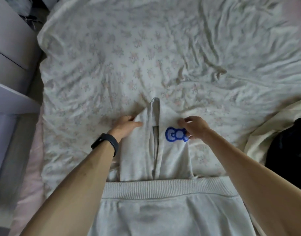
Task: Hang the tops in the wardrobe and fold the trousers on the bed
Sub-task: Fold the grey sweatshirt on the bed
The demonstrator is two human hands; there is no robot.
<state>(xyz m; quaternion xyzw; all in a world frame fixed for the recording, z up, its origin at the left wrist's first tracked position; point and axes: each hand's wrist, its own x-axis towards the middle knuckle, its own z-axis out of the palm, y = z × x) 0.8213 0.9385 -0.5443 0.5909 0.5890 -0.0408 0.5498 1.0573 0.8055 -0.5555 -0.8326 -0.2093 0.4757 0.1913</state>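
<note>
Head view: pale grey folded cotton trousers [171, 159] with a blue embroidered bow patch [175, 134] are laid lengthwise on the crumpled floral-print bed sheet [146, 57], near its front edge. Their left fold is gripped by the left hand [125, 126], thumb on top, fingers tucked behind. Their right edge beside the bow is pinched by the curled fingers of the right hand [195, 127]. A black bundled garment [287, 147] is seen far right.
</note>
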